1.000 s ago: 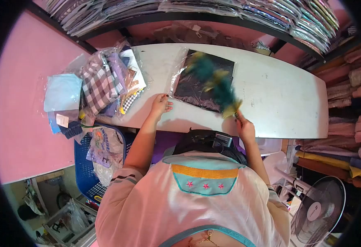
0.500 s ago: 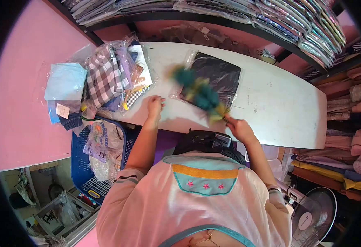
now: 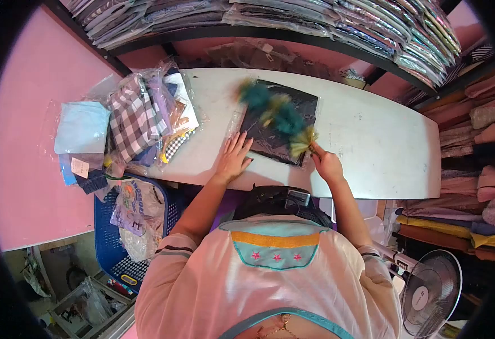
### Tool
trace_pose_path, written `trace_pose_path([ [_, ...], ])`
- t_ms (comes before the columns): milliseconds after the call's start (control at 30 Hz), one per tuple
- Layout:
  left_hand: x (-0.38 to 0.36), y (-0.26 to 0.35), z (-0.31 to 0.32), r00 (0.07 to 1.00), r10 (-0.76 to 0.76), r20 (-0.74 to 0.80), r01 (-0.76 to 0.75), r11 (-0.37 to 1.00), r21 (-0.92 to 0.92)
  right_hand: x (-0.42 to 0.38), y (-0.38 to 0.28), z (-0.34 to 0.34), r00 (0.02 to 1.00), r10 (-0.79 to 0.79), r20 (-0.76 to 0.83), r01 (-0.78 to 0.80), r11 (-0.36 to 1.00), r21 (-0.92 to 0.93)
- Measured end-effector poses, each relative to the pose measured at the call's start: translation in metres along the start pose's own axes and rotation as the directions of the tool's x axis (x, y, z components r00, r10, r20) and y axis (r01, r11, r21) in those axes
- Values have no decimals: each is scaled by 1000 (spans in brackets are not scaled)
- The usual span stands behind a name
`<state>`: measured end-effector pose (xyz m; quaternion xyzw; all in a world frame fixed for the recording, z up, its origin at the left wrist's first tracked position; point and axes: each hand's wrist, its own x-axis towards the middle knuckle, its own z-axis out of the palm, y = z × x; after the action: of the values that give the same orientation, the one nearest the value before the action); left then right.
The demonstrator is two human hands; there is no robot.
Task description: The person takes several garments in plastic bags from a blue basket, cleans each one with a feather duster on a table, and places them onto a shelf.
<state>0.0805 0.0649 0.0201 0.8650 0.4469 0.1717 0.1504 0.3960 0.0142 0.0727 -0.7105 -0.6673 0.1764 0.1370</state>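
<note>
A fluffy green and yellow duster (image 3: 284,116) slants over a black folded garment (image 3: 270,148) in a clear plastic bag. My right hand (image 3: 328,164) grips the duster at its near end, beside the package's right corner; the handle is mostly hidden in the fist. The duster's far end is smeared by motion. My left hand (image 3: 235,158) lies with its fingers stretched out at the left edge of the bag, fingertips overlapping the plastic. Both rest over the white tabletop (image 3: 377,141).
Bagged garments, among them a checked shirt (image 3: 137,118) and a light blue one (image 3: 81,127), pile up at the left. A blue basket (image 3: 107,226) with plastic bags stands below them. Packed clothes (image 3: 281,20) fill the shelf above. A fan (image 3: 431,294) is at lower right.
My left hand has gone from loosely curled above the table to spread flat at the bag's edge. The duster has swept across the black package, which sits slightly further left in view.
</note>
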Motion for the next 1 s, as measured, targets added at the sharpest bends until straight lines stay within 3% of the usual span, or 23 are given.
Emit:
trace_pose_path([
  [100, -2, -3, 4, 1000, -15, 3, 15, 1000, 4, 10, -7, 5, 999, -35, 12, 35, 999, 33],
  [133, -3, -3, 4, 1000, -17, -2, 17, 1000, 7, 11, -11, 3, 990, -140, 28, 137, 988, 77],
  [233, -2, -2, 5, 1000, -19, -16, 19, 1000, 10, 18, -22, -5, 981, -154, 120, 167, 980, -108],
  [367, -3, 2, 1, 999, -30, -11, 30, 999, 13, 41, -26, 7, 998, 54, -38, -59, 989, -138],
  [467, -2, 2, -1, 999, -27, -31, 28, 999, 33, 27, -29, 13, 981, -179, 70, 181, 983, -28],
  [567, -2, 2, 0, 999, -31, -29, 31, 999, 32, 5, -13, 12, 975, -194, 111, 204, 975, -91],
  [600, -2, 3, -1, 999, -38, -24, 38, 999, 26, 0, 3, 19, 992, -128, -7, 127, 989, -71],
  [700, -1, 3, 0, 999, -38, -27, 38, 999, 19, -9, 26, 22, 959, 266, -97, -267, 964, -1],
  [733, -1, 4, -2, 999, -45, -16, 45, 998, 35, -15, 24, 18, 957, 283, -58, -277, 957, 87],
  [833, -1, 3, -1, 999, -37, -21, 38, 999, 32, -48, 23, 28, 997, -68, -22, 70, 989, 130],
  [900, -3, -2, 4, 994, -92, 51, 89, 994, 65, -69, 14, 24, 975, -210, 73, 208, 978, 30],
  [933, -4, -3, 7, 989, -122, 86, 115, 990, 84, -73, 20, 28, 987, -156, 49, 156, 988, 10],
  [1000, -2, 2, 0, 997, -71, 14, 70, 996, 54, -67, 33, 30, 993, 104, -63, -103, 995, 10],
])
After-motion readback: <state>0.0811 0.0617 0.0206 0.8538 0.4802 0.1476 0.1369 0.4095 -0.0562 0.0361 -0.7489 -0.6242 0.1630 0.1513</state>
